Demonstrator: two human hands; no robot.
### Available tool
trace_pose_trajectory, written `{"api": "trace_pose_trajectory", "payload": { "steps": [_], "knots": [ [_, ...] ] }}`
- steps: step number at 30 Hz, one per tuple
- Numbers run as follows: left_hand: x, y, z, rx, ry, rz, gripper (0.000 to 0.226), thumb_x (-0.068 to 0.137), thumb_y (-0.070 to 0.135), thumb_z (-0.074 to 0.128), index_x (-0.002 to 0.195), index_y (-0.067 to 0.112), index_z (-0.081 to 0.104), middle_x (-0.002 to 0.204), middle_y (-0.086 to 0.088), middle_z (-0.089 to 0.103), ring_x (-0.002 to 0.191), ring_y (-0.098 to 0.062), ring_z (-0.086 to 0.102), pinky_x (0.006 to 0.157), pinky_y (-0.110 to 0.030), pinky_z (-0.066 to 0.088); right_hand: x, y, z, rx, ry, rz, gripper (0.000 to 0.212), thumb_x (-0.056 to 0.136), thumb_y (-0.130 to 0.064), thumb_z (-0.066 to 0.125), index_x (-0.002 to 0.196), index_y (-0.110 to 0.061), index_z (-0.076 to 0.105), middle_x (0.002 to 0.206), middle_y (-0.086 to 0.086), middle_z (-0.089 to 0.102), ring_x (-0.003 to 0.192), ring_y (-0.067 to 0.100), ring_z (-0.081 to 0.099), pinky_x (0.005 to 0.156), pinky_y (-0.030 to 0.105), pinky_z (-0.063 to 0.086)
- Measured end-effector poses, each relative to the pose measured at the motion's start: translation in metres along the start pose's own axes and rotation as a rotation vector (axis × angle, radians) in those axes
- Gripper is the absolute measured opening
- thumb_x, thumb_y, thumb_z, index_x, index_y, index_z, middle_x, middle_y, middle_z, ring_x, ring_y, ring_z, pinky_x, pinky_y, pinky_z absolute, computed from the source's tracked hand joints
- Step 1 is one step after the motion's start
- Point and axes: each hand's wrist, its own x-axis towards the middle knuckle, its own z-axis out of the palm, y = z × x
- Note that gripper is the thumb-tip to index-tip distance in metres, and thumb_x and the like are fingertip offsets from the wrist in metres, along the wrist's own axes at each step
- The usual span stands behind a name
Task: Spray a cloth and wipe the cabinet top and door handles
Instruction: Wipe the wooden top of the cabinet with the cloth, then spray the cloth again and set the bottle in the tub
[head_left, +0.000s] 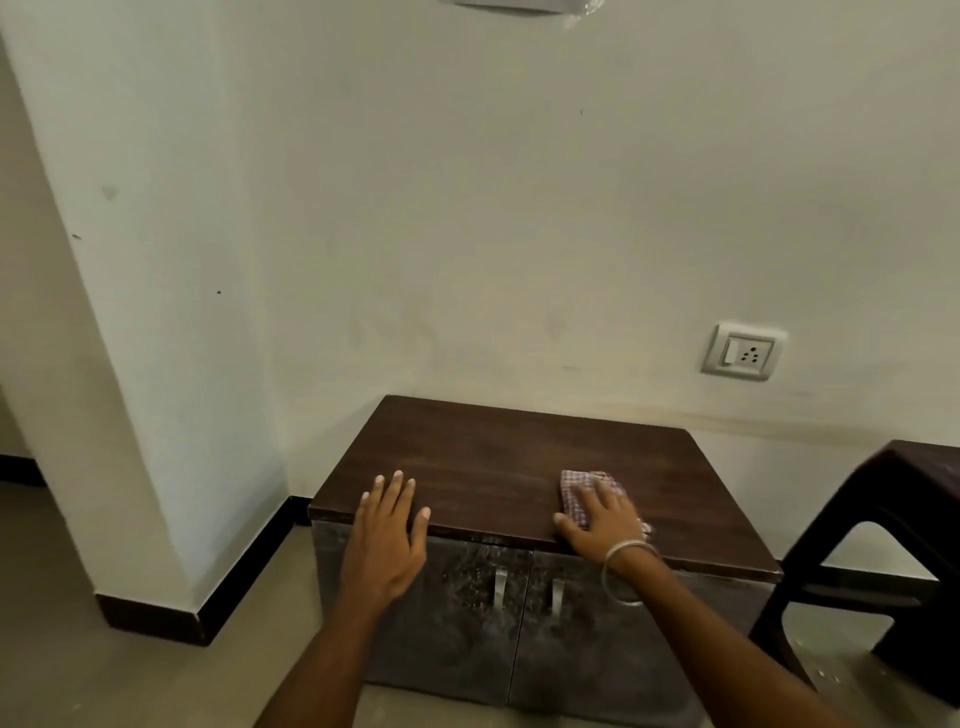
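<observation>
Cloth (577, 488) lies pressed under the right hand (605, 519), fingers flat, right of middle near the front edge of the cabinet top (509, 452); left hand (387, 530) rests flat, holding nothing, front-left; the top's left-right long axis likely sends the wipe leftward

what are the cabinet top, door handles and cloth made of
Cabinet top: dark brown with streaky grain, likely wood laminate or veneer, low sheen. Door handles: pale grey with dull shine, probably metal. Cloth: soft woven fabric, small pink-and-white check; fibre unclear.
</observation>
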Motion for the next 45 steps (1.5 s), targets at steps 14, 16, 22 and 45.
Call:
{"api": "trace_pose_trajectory", "payload": {
  "steps": [14,16,22,45],
  "knots": [
    [-0.028,-0.02,-0.021,-0.236,-0.049,-0.165,0.053,0.103,0.031,0.03,0.152,0.014,0.017,0.161,-0.003,0.013,0.149,-0.017,0.005,0.122,-0.036,0.006,-0.023,-0.167,0.056,0.082,-0.011,-0.532,0.085,0.074,-0.017,0.075,0.147,-0.026,0.033,0.159,0.002,0.02,0.146,0.025,0.014,0.121,0.037,0.01],
    [-0.034,-0.018,-0.022,-0.297,-0.021,-0.188,0.052,0.103,0.028,0.032,0.152,0.013,0.02,0.161,-0.005,0.017,0.149,-0.018,0.009,0.121,-0.036,0.01,-0.028,-0.168,0.053,0.169,-0.047,-0.57,0.079,0.076,-0.016,0.074,0.145,-0.025,0.038,0.157,0.0,0.026,0.145,0.023,0.02,0.121,0.038,0.017],
    [-0.042,0.011,-0.043,-0.712,0.186,-0.358,0.038,0.102,0.019,0.038,0.139,0.012,0.045,0.142,-0.013,0.048,0.129,-0.027,0.046,0.109,-0.041,0.037,-0.055,-0.16,0.025,0.677,-0.138,-0.533,0.064,0.075,-0.012,0.068,0.136,-0.021,0.052,0.139,0.002,0.052,0.124,0.016,0.05,0.103,0.024,0.042],
    [-0.059,0.279,-0.09,-1.7,-0.248,-0.382,0.032,0.093,0.005,0.055,0.123,0.013,0.055,0.11,-0.013,0.067,0.098,-0.028,0.064,0.08,-0.044,0.053,-0.123,0.016,-0.13,1.286,0.117,-0.128,0.017,0.09,-0.017,0.061,0.107,-0.014,0.063,0.101,0.005,0.069,0.092,0.016,0.066,0.071,0.023,0.053]
  ]
}}
